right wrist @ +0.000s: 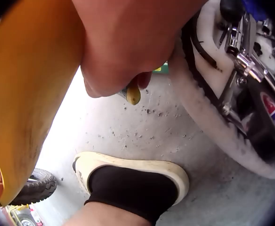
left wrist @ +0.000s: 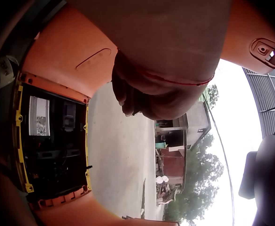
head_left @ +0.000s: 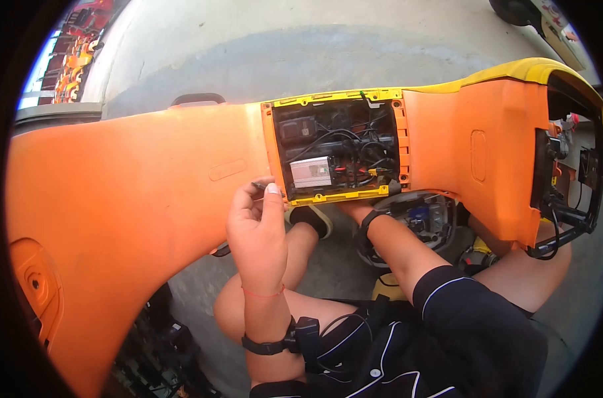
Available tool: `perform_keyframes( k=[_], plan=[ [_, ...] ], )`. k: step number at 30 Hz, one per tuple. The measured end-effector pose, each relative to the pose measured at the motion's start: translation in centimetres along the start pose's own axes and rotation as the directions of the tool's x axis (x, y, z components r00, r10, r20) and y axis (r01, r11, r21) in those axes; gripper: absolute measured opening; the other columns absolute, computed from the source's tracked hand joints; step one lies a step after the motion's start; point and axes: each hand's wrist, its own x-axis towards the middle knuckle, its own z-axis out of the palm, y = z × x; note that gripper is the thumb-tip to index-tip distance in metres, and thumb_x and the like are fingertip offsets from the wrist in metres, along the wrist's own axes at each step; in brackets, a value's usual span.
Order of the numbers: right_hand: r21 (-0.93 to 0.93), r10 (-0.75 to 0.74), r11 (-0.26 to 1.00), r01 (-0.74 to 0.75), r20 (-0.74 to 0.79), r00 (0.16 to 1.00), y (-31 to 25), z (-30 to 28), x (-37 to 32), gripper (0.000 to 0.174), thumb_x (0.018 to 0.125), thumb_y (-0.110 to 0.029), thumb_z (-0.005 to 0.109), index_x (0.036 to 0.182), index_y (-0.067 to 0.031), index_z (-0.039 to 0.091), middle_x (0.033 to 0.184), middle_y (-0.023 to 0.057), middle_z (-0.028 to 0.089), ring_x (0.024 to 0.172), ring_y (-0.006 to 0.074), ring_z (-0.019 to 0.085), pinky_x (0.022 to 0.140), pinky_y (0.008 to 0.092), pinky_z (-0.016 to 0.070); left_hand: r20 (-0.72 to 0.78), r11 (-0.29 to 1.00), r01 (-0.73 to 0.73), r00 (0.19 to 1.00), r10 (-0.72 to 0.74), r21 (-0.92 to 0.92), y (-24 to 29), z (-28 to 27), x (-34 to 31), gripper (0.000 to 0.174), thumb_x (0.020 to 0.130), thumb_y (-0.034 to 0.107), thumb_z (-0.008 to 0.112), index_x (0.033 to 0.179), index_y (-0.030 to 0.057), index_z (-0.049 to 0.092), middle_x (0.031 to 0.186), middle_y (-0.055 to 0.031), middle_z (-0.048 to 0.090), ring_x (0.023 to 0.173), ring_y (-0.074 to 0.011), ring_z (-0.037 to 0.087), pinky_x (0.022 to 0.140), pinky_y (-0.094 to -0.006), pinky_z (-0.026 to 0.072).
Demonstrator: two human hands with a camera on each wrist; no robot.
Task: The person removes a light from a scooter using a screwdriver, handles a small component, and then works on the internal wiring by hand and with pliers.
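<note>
In the head view my left hand (head_left: pixel 258 222) is raised beside the near corner of an opening in an orange vehicle body (head_left: pixel 142 156). Thumb and fingertips pinch a small dark piece (head_left: pixel 257 186), too small to make out its kind. My right hand (right wrist: pixel 128 61) is low beside the body's yellow edge, mostly hidden from the head view. Its fingers curl round a tool handle with a yellow end (right wrist: pixel 134 96); the rest of the tool is covered by the hand. Inside the yellow-edged opening lie a silver finned box (head_left: pixel 311 172), a black box (head_left: pixel 298 130) and many cables.
A pale tub (right wrist: pixel 194 99) of metal tools, with a black tape measure (right wrist: pixel 268 122), stands on the concrete by my right hand. My foot in a cream shoe (right wrist: pixel 177 176) is close below. Bare vehicle framework (head_left: pixel 566 212) shows at the right end.
</note>
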Motion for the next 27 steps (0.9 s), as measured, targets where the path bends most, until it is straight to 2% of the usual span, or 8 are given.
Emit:
perform_keyframes(
  k=[3, 5, 13, 16, 17, 20, 25, 27],
  plan=[
    [-0.106, -0.096, 0.99, 0.094, -0.012, 0.995, -0.9, -2.0, -1.5, 0.044, 0.093, -0.025, 0.053, 0.132, -0.0071, 0.06, 0.14, 0.0208, 0.058, 0.127, 0.0376, 0.057, 0.107, 0.0506, 0.0436, 0.01, 0.999, -0.041, 0.999, 0.041, 0.034, -0.5, 0.3, 0.0, 0.015, 0.102, 0.01, 0.059, 0.108, -0.0035, 0.064, 0.087, -0.0026, 0.065, 0.076, -0.0056, 0.058, 0.069, -0.0217, 0.0482],
    [-0.007, -0.108, 0.991, 0.133, 0.537, 0.837, -2.3, -4.1, -2.5, 0.035, 0.09, -0.026, 0.059, 0.116, -0.0039, 0.063, 0.124, 0.0234, 0.064, 0.112, 0.0401, 0.064, 0.094, 0.0501, 0.0514, -0.013, 0.994, -0.055, 0.998, 0.056, 0.098, -0.4, 0.0, 0.0, 0.016, 0.102, 0.012, 0.06, 0.105, -0.0039, 0.064, 0.086, -0.0033, 0.065, 0.075, -0.006, 0.057, 0.068, -0.0221, 0.0482],
    [0.201, -0.298, 0.948, 0.247, 0.282, 0.912, -3.8, -10.9, -6.4, 0.04, 0.082, -0.032, 0.073, 0.101, 0.0001, 0.058, 0.1, 0.0226, 0.065, 0.085, 0.0408, 0.067, 0.076, 0.0476, 0.0548, -0.111, 0.986, -0.153, 0.981, 0.16, 0.065, 1.4, -2.4, 1.1, 0.02, 0.101, 0.013, 0.061, 0.107, -0.0054, 0.065, 0.088, -0.0042, 0.066, 0.076, -0.009, 0.059, 0.07, -0.0256, 0.0495],
    [0.345, 0.064, 0.875, -0.34, 0.614, 0.787, -6.4, -20.4, -8.1, 0.041, 0.083, -0.03, 0.082, 0.097, -0.0023, 0.055, 0.08, 0.011, 0.064, 0.065, 0.0195, 0.064, 0.059, 0.0343, 0.0503, -0.108, 0.982, -0.187, 0.976, 0.19, 0.037, 2.3, -2.4, 0.5, 0.02, 0.101, 0.014, 0.061, 0.108, -0.0036, 0.066, 0.09, -0.0043, 0.066, 0.077, -0.009, 0.059, 0.07, -0.0253, 0.0487],
    [0.331, 0.069, 0.882, -0.335, 0.612, 0.788, -6.0, -21.6, -8.9, 0.041, 0.083, -0.03, 0.082, 0.097, -0.0023, 0.055, 0.08, 0.011, 0.064, 0.065, 0.0195, 0.064, 0.059, 0.0343, 0.0503, -0.114, 0.982, -0.189, 0.975, 0.19, 0.022, 2.3, -2.2, 0.4, 0.02, 0.101, 0.014, 0.061, 0.108, -0.0036, 0.066, 0.09, -0.0043, 0.066, 0.077, -0.009, 0.059, 0.07, -0.0253, 0.0487],
    [0.602, -0.012, 0.651, -0.462, 0.617, 0.787, -4.7, -24.9, -11.3, 0.029, 0.086, -0.018, 0.079, 0.097, -0.0065, 0.054, 0.079, 0.0058, 0.062, 0.056, 0.0112, 0.056, 0.051, 0.0283, 0.0435, -0.096, 0.984, -0.166, 0.983, 0.159, -0.062, 1.3, -1.2, 0.6, 0.024, 0.105, 0.023, 0.054, 0.111, 0.0023, 0.064, 0.095, -0.0032, 0.067, 0.084, -0.0106, 0.061, 0.074, -0.027, 0.0475],
    [0.931, -0.094, -0.066, -0.359, 0.353, 0.931, -9.0, -30.6, -13.1, 0.021, 0.093, -0.002, 0.066, 0.104, -0.0111, 0.051, 0.085, 0.0011, 0.058, 0.048, 0.0065, 0.042, 0.047, 0.0246, 0.0347, 0.194, 0.927, 0.163, 0.976, -0.1, -0.338, -5.2, 4.9, 1.7, 0.019, 0.105, 0.025, 0.045, 0.102, 0.0108, 0.057, 0.106, -0.0096, 0.073, 0.096, -0.0178, 0.066, 0.083, -0.034, 0.0476],
    [0.936, -0.137, -0.13, -0.327, 0.31, 0.941, -10.4, -31.7, -12.7, 0.02, 0.095, 0.0, 0.062, 0.106, -0.0122, 0.051, 0.089, 0.0012, 0.059, 0.047, 0.0067, 0.041, 0.047, 0.0247, 0.0355, 0.337, 0.887, 0.266, 0.932, -0.136, -0.378, -5.9, 7.8, -0.5, 0.019, 0.102, 0.025, 0.048, 0.103, 0.008, 0.057, 0.107, -0.0097, 0.071, 0.096, -0.0186, 0.066, 0.083, -0.0353, 0.0495]
  ],
)
